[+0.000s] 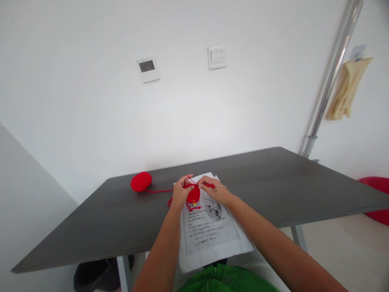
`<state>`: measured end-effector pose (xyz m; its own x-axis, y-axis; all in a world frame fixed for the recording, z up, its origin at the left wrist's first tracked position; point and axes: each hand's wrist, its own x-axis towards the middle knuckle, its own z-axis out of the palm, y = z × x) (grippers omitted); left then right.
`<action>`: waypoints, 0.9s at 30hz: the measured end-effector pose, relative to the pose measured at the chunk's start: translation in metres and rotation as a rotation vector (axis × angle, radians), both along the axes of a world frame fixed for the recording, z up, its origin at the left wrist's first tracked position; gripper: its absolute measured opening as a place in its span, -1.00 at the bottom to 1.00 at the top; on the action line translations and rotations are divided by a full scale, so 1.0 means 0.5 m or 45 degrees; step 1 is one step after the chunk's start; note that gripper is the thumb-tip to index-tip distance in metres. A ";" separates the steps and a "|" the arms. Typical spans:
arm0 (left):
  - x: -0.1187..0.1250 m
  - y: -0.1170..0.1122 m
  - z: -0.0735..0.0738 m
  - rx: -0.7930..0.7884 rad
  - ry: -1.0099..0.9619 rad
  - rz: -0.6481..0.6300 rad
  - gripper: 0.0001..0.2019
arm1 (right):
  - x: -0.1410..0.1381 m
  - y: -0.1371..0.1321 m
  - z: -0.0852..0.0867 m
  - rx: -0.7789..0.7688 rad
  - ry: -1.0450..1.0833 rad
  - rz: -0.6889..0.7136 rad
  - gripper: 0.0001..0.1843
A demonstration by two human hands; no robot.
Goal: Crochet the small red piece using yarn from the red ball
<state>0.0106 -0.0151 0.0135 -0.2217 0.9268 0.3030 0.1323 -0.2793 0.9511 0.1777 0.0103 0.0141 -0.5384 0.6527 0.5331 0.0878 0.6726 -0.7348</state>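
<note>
A small round piece of red crochet hangs from the fingers of my left hand, which pinches its upper edge. Red yarn runs over the raised left forefinger. My right hand grips a crochet hook whose thin metal end sticks out to the right; its tip lies at the top of the crochet piece. A yellow stitch marker is clipped low on the piece, beside a loose red tail. To the left rests a ball of red yarn, its strand leading to my left hand.
Printed sheets lie under my hands and overhang the front edge of the dark table. A black bin stands below at left. Behind are a white wall, a wall switch and, at right, a metal pole near hanging gloves.
</note>
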 end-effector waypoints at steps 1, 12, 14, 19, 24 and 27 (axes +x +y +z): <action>0.000 -0.001 0.001 -0.010 -0.002 0.000 -0.58 | 0.000 0.000 0.000 0.002 -0.014 -0.006 -0.86; 0.013 -0.002 0.000 -0.019 -0.039 -0.106 -0.52 | -0.006 0.005 -0.003 0.246 -0.027 -0.018 -0.91; 0.012 -0.001 0.001 -0.030 -0.098 -0.107 -0.49 | -0.005 0.005 -0.002 0.247 -0.002 -0.021 -0.92; 0.007 0.002 -0.002 -0.044 -0.228 -0.111 -0.50 | 0.000 0.006 0.000 0.245 0.029 0.018 -0.93; 0.001 0.006 -0.006 -0.066 -0.267 -0.054 -0.60 | 0.001 0.011 -0.002 0.279 0.052 0.108 -0.87; -0.002 0.008 -0.006 -0.045 -0.224 0.027 -0.66 | -0.001 0.012 -0.002 0.282 0.068 0.129 -0.86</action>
